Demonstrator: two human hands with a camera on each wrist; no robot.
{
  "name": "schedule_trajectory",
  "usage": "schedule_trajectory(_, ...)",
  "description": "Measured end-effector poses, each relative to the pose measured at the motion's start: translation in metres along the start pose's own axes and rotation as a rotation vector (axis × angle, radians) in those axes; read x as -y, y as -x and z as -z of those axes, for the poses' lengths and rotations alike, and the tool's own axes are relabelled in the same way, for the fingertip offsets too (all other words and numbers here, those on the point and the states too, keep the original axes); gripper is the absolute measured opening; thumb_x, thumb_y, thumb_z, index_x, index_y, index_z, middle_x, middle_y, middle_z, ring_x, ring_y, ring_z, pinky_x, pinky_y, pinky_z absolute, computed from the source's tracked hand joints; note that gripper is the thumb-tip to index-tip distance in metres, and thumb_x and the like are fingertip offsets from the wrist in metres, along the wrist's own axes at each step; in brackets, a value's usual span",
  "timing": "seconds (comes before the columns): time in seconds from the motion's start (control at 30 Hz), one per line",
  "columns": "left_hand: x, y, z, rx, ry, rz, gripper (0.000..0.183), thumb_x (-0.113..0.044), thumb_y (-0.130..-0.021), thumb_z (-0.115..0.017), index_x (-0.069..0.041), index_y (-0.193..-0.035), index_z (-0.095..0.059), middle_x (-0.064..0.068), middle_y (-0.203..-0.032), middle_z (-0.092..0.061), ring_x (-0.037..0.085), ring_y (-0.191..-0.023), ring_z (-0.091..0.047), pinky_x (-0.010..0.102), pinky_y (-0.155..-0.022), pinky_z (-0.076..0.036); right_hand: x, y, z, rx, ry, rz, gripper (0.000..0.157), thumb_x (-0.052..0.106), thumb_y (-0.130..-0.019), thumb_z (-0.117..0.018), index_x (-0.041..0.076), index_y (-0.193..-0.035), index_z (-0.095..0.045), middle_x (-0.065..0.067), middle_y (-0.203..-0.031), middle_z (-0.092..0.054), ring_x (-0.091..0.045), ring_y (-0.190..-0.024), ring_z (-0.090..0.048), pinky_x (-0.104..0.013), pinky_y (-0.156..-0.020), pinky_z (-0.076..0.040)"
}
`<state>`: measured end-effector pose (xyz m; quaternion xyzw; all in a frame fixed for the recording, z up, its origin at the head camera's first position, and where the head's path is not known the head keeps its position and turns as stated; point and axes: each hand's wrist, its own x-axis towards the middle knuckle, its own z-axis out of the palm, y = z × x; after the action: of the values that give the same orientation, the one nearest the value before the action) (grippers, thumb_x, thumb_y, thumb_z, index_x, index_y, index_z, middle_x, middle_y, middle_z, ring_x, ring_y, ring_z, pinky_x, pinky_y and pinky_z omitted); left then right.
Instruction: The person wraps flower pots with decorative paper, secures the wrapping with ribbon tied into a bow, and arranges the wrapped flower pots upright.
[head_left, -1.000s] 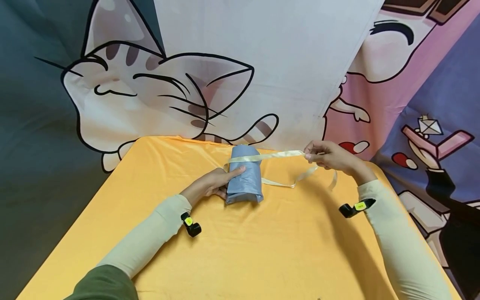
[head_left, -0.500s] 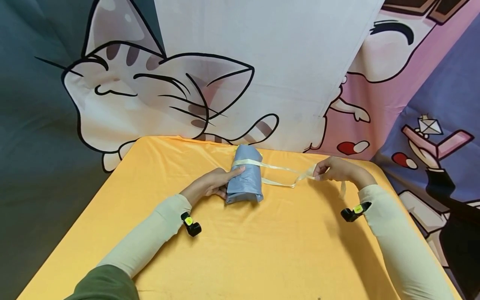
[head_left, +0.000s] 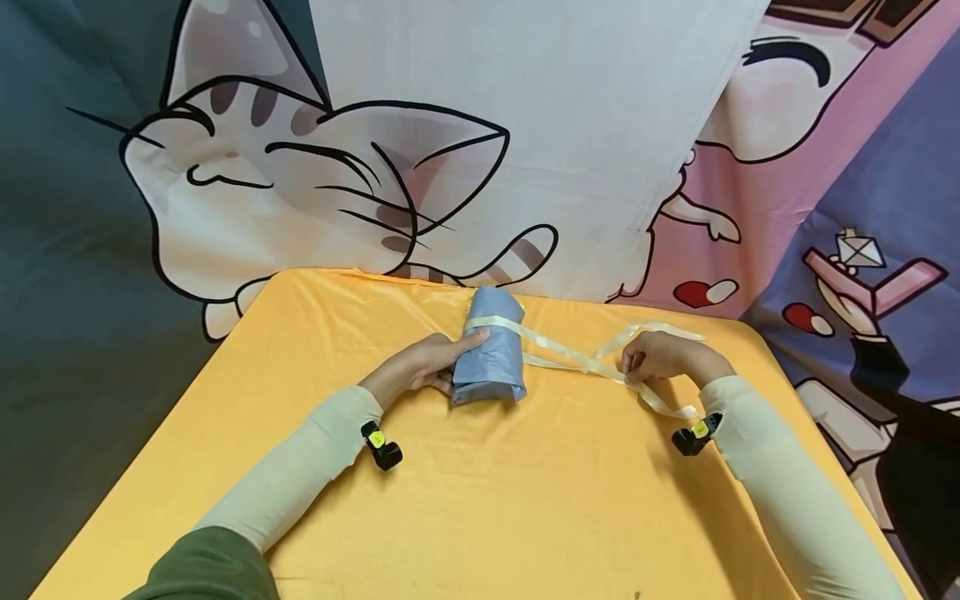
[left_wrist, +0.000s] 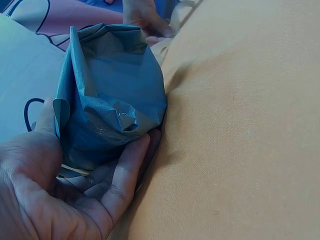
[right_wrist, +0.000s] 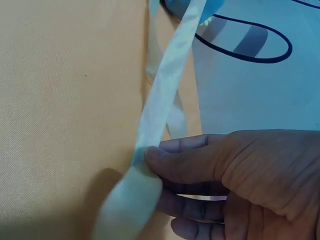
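Note:
A rolled blue-grey bundle (head_left: 491, 354) lies on the orange-covered table (head_left: 487, 500), with a pale yellow ribbon (head_left: 555, 348) round its far end. My left hand (head_left: 427, 367) cups the roll (left_wrist: 107, 110) from the left, fingers curled under and against it. My right hand (head_left: 660, 357) rests on the table to the right and pinches the ribbon (right_wrist: 165, 110) between thumb and fingers. Two ribbon strands run from the roll to that hand and cross near it; loose ends trail beyond the hand and toward my right wrist.
A cartoon cat curtain (head_left: 337, 183) hangs right behind the table's far edge. Pink and purple cartoon panels (head_left: 847, 208) stand to the right. Black wrist devices (head_left: 382, 450) sit on both sleeves. Bare orange cloth fills the near half of the table.
My right hand has come down from above the table and moved nearer, pulling the ribbon low across the cloth. The left hand and roll stayed put.

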<state>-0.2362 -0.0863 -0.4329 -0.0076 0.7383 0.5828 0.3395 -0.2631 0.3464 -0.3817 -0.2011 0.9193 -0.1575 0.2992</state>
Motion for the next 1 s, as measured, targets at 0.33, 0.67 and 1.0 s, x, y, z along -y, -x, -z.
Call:
schedule_trajectory(0.33, -0.002, 0.001, 0.001, -0.005, 0.022, 0.0, 0.078, -0.072, -0.106, -0.065, 0.004, -0.118, -0.074, 0.006, -0.083, -0.079, 0.016, -0.066, -0.076, 0.031, -0.065, -0.066, -0.011, 0.003, 0.023, -0.13, -0.146, -0.244, 0.037, 0.029, -0.113, -0.065, -0.006, -0.117, -0.076, -0.008, -0.092, -0.075, -0.018, -0.077, -0.07, -0.034, -0.068, -0.061)
schedule_trajectory(0.67, -0.001, 0.002, 0.0, -0.012, 0.032, 0.004, 0.081, -0.073, -0.106, -0.065, 0.006, -0.123, -0.073, 0.007, -0.087, -0.08, 0.017, -0.071, -0.078, 0.033, -0.068, -0.067, -0.036, -0.005, 0.023, -0.242, -0.482, -0.48, 0.055, 0.051, -0.117, -0.051, 0.005, -0.089, -0.065, 0.002, -0.068, -0.064, -0.012, -0.065, -0.069, -0.031, -0.069, -0.061)
schedule_trajectory(1.0, -0.001, 0.0, -0.002, -0.009, 0.03, 0.009, 0.078, -0.072, -0.106, -0.066, 0.004, -0.117, -0.074, 0.006, -0.084, -0.079, 0.016, -0.068, -0.077, 0.031, -0.065, -0.066, -0.024, -0.022, 0.021, -0.355, -0.576, -0.582, 0.053, 0.059, -0.11, -0.064, 0.016, -0.08, -0.057, 0.003, -0.068, -0.057, -0.013, -0.065, -0.063, -0.031, -0.073, -0.062)
